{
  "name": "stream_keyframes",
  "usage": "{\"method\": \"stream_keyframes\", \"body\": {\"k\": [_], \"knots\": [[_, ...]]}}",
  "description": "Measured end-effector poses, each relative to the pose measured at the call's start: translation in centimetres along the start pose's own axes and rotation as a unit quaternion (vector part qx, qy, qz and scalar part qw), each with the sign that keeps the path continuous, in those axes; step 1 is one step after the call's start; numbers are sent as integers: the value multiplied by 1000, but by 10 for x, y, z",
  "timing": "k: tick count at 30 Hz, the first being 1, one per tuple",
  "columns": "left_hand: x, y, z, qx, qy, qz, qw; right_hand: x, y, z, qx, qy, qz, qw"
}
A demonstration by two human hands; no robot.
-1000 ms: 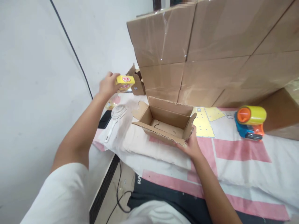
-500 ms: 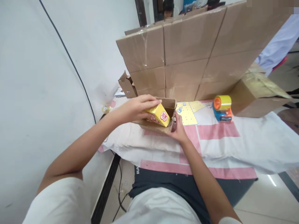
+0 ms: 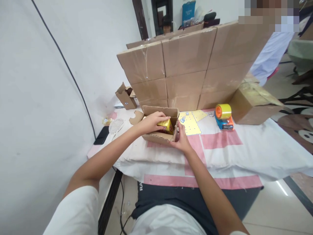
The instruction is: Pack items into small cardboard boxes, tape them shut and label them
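An open cardboard box [image 3: 156,139] rests on the cloth-covered table in front of me. Inside it sits a small yellow box [image 3: 167,126], partly hidden by my fingers and the cardboard walls. My left hand [image 3: 155,122] reaches over the left side and grips the yellow box from above. At the right end, my right hand [image 3: 181,138] holds the cardboard box by its wall, thumb and fingers around the edge. A brown flap stands out at the box's left end.
Taped cartons [image 3: 186,81] are stacked behind the box. A tape dispenser [image 3: 223,117] with yellow tape stands to the right, beside another carton [image 3: 256,104]. A phone [image 3: 101,135] lies at the left by the wall. A person in light clothing [image 3: 274,58] is at the far right.
My left hand has lowered the yellow box deeper into the cardboard box. My right hand keeps its hold on the right end. The view has shifted, showing more of the room.
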State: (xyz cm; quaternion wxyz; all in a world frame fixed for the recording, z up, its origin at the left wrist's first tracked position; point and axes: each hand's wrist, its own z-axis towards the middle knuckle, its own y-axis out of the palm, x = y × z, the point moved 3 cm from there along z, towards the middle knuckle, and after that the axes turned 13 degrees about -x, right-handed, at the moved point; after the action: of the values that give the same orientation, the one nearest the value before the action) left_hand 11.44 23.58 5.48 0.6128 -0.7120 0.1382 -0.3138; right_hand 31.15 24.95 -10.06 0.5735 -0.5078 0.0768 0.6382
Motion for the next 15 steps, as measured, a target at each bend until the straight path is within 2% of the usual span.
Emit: {"method": "stream_keyframes", "body": {"k": [3, 5, 7, 9, 10, 12, 13, 15], "knots": [[4, 5, 11, -65, -21, 7, 998, 1, 0, 0, 0, 4, 4, 1000], [5, 3, 11, -66, -25, 2, 997, 0, 0, -1, 1, 2, 4, 1000], [2, -5, 2, -7, -34, 11, 999, -1, -1, -1, 1, -4, -1, 1000], [-10, -14, -18, 103, -75, 22, 992, -2, -1, -2, 3, -10, -11, 1000], [-20, -17, -32, 166, -112, 16, 980, -2, -1, -2, 4, -13, -17, 1000], [-45, -15, -64, 277, -204, -42, 938, -3, -1, -2, 5, -16, -29, 999], [-58, -8, -79, 310, -244, -96, 914, -3, -1, -2, 4, -19, -34, 999], [-80, 14, -104, 312, -280, -229, 878, -4, -1, -2, 1, -29, -40, 999]]}}
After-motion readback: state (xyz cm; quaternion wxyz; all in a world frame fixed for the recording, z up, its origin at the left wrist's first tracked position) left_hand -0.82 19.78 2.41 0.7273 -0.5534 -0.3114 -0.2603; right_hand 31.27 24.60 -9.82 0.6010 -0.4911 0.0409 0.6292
